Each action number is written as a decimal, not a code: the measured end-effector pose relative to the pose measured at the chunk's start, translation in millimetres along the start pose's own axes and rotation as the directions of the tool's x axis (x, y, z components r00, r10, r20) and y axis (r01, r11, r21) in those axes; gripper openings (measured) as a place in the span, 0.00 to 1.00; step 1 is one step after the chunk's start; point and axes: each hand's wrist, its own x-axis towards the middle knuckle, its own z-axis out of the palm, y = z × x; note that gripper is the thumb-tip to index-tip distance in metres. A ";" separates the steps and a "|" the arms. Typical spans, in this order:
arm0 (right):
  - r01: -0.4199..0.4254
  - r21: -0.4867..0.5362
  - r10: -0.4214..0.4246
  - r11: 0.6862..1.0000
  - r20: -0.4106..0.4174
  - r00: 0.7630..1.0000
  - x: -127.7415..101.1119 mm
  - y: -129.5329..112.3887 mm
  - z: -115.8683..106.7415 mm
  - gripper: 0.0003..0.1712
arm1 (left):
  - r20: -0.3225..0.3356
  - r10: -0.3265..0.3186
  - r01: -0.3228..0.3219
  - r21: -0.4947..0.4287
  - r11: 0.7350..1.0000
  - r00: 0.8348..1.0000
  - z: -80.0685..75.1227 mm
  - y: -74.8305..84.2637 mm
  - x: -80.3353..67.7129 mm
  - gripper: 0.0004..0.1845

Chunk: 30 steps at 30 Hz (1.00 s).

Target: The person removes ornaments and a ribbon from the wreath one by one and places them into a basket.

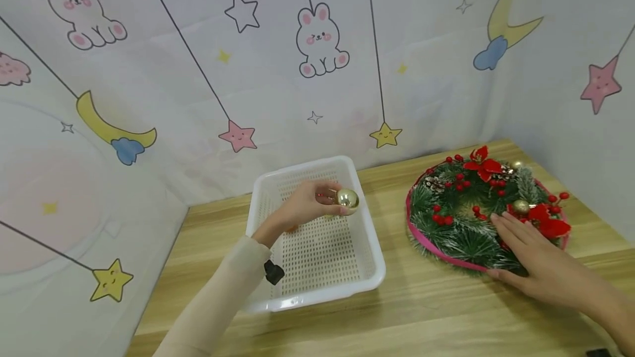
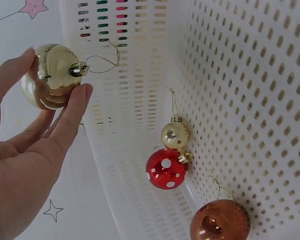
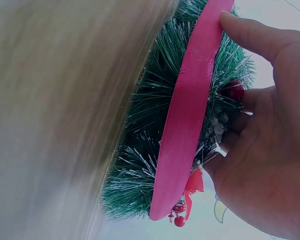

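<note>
My left hand [image 1: 310,206] [image 2: 35,145] pinches a shiny gold bauble [image 1: 348,199] [image 2: 50,76] between thumb and fingers, above the white perforated basket [image 1: 367,247] [image 2: 250,75]. In the left wrist view the basket holds a small gold bauble [image 2: 175,134], a red bauble with white dots [image 2: 166,168] and a copper bauble [image 2: 219,221]. My right hand [image 1: 533,255] [image 3: 262,150] lies flat with straight fingers on the near side of a green Christmas wreath [image 1: 483,211] [image 3: 160,150], which has a pink rim, red flowers and berries; the thumb touches the rim.
The basket and wreath sit on a light wooden table [image 1: 446,302]. A white cloth backdrop [image 1: 297,70] printed with rabbits, stars and moons closes off the back and both sides. A small black object [image 1: 273,272] is strapped at my left wrist.
</note>
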 end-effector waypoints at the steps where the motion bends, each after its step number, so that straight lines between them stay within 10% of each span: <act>1: 0.002 -0.003 -0.002 1.000 -0.002 1.000 0.0 -0.1 0.1 0.63 | 0.004 -0.004 0.004 0.016 1.000 1.000 0.8 -2.6 -0.5 0.28; 30: 0.054 -0.063 -0.057 0.997 -0.052 0.997 -1.1 -0.6 0.3 0.64 | 0.228 -0.144 0.039 0.411 0.911 0.963 6.0 -38.9 2.1 0.29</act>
